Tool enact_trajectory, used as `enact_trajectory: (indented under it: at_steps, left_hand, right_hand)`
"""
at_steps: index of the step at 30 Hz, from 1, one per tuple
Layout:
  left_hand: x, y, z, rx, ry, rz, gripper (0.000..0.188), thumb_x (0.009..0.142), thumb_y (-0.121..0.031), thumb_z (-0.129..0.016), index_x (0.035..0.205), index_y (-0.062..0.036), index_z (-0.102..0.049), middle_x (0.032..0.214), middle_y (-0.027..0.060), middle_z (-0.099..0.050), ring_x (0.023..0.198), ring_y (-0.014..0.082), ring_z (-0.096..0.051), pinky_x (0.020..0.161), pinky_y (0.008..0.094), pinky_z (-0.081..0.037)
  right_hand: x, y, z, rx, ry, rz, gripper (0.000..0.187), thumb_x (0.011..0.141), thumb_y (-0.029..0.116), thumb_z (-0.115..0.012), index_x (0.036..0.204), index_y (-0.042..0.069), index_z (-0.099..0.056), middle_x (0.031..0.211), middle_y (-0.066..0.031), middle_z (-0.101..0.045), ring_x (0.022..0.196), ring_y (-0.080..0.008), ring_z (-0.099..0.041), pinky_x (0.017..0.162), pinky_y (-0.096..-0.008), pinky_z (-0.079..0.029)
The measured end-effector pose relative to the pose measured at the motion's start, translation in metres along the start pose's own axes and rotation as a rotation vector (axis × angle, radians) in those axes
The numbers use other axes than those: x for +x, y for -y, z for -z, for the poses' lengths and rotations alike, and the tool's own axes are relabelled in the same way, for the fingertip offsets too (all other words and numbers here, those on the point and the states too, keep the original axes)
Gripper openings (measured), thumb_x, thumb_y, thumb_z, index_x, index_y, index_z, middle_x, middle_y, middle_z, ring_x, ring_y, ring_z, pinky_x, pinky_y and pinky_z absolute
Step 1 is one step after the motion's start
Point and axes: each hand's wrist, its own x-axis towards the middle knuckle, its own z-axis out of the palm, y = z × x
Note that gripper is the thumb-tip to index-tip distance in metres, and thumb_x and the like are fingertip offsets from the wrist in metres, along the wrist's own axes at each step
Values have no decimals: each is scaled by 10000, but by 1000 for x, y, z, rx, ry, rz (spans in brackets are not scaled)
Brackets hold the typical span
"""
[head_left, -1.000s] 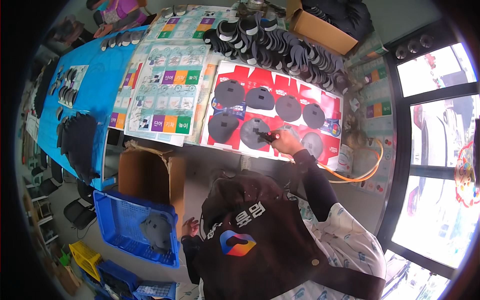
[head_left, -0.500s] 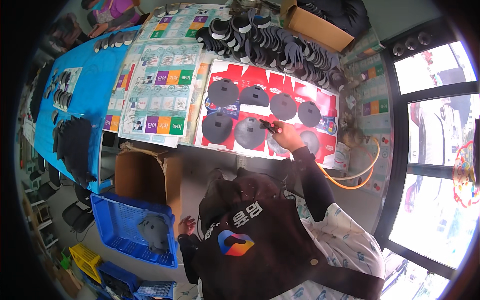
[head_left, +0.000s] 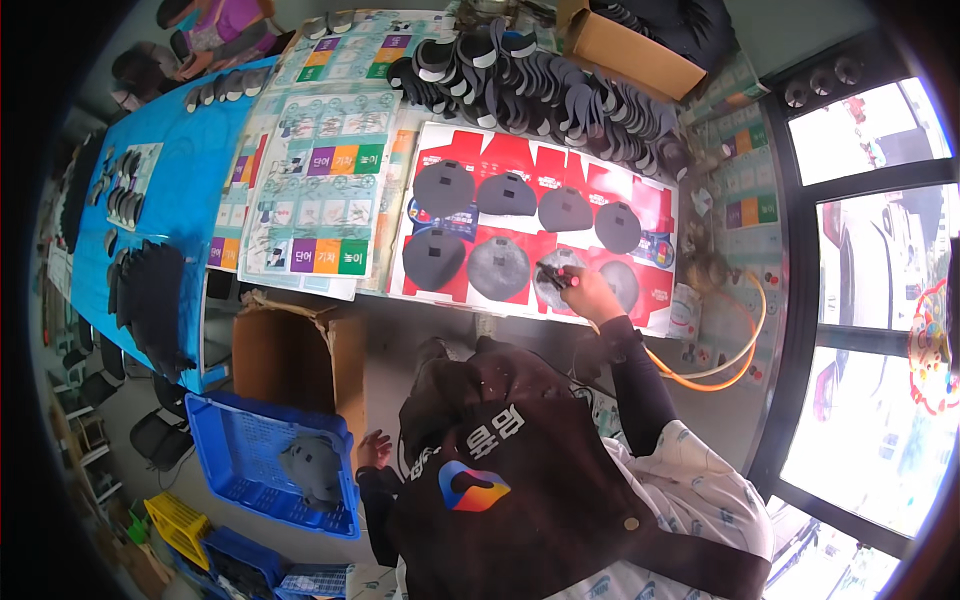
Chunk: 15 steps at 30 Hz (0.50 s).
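My right hand (head_left: 594, 298) grips a small dark spray gun (head_left: 556, 276) with reddish parts. Its nozzle is over a round grey pad (head_left: 549, 297) in the near row, partly covered by my hand. Left of it lies a mottled, lighter grey pad (head_left: 498, 277); a darker pad (head_left: 434, 262) sits at that row's left end. Behind them is a row of matching dark pads, among them one (head_left: 443, 190) at the far left. All rest on a red and white printed sheet (head_left: 460, 145). My left hand (head_left: 375, 450) hangs low beside my apron, fingers apart, holding nothing.
An orange hose (head_left: 720, 385) loops right of the table. Stacked dark curved pieces (head_left: 560, 95) and a cardboard box (head_left: 635, 55) stand behind the sheet. A blue crate (head_left: 225, 408) holds grey pieces at lower left. Another person (head_left: 225, 30) sits beyond the blue table (head_left: 180, 220).
My right hand and the spray gun have moved right and slightly nearer, from the second pad of the near row to the third. My left hand stays low.
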Motion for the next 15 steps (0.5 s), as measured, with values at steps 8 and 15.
enact_trajectory:
  at_steps: [8,15]
  left_hand:
    - [-8,-7,-14,44,4,11,377,977,-197,-536,1274,28,-595,1000,220,-691,692,238,-642,527,277,-494]
    - [1,8,0,40,97,45,382,994,-201,-495,1288,28,-576,1024,222,-680,677,217,-600,521,262,-466]
  right_hand:
    - [8,1,-14,10,-130,-19,281,866,189,-600,1071,27,-704,911,-312,-663,915,-492,-644,792,-535,-521]
    - [-8,19,-11,282,123,-135,288,817,186,-629,1064,76,-728,808,-233,-701,786,-423,-695,729,-489,-525]
